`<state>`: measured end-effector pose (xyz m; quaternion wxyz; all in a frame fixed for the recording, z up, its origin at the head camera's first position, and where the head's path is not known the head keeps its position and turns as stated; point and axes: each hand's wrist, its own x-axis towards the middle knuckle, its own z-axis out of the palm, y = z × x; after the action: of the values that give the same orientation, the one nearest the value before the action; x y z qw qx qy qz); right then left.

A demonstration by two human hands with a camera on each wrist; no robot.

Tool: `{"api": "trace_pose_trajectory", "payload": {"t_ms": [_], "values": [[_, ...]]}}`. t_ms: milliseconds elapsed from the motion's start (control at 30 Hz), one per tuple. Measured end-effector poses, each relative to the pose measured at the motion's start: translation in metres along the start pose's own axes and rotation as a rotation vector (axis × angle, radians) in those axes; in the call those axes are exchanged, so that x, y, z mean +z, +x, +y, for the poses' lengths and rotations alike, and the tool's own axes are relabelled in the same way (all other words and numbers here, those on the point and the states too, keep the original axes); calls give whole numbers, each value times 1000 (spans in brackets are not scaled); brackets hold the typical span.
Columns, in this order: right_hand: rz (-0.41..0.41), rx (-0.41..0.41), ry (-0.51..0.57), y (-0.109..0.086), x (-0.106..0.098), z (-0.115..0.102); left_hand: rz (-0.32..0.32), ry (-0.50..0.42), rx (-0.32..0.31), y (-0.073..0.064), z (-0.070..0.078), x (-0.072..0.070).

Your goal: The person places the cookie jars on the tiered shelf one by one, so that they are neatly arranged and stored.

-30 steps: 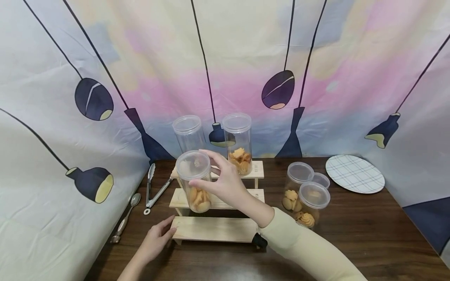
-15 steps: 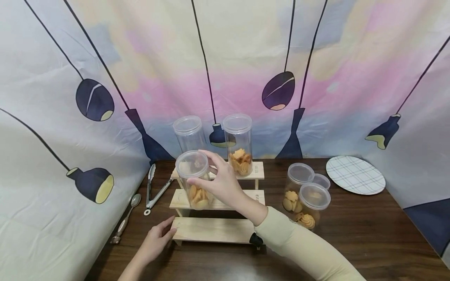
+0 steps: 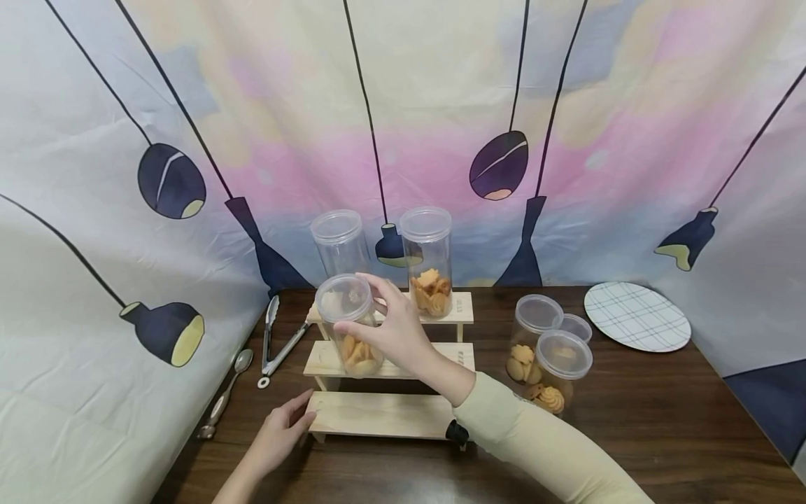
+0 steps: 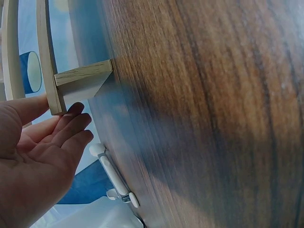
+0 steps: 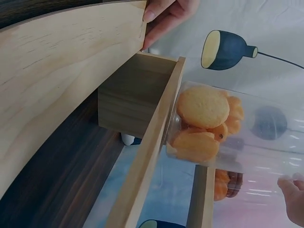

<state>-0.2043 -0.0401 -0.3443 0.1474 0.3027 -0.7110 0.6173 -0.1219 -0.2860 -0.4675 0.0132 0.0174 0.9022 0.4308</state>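
Observation:
My right hand (image 3: 397, 325) grips a clear lidded jar of cookies (image 3: 359, 355) between thumb and fingers, near its upper part. The jar's base is right at the left part of the middle step (image 3: 409, 360) of a three-tier wooden rack. In the right wrist view, round cookies (image 5: 202, 107) lie at the jar's bottom, close over the step's edge. My left hand (image 3: 277, 434) pinches the left end of the rack's lowest step (image 3: 384, 414); the left wrist view shows the thumb on one face and fingertips (image 4: 84, 118) at the other.
On the top step stand another jar of cookies (image 3: 431, 269) and a jar (image 3: 338, 245) partly hidden behind the held one. Several lidded jars (image 3: 563, 353) stand on the table to the right, before a checked plate (image 3: 636, 316). Tongs (image 3: 277, 357) and a spoon (image 3: 228, 392) lie left.
The right hand has shifted the held jar slightly back towards the middle step. My left hand stays at the end of the lowest step.

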Motion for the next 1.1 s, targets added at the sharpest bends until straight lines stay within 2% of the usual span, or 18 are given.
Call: {"api": "trace_pose_trajectory", "payload": {"t_ms": [267, 667, 1100], "values": [[-15, 40, -24, -1, 1, 5, -4, -2, 11, 0, -1, 0], [-47, 36, -86, 3, 1, 6, 2, 11, 23, 1, -1, 0], [-45, 16, -128, 4, 5, 8, -4, -10, -16, 1, 0, 0]]}}
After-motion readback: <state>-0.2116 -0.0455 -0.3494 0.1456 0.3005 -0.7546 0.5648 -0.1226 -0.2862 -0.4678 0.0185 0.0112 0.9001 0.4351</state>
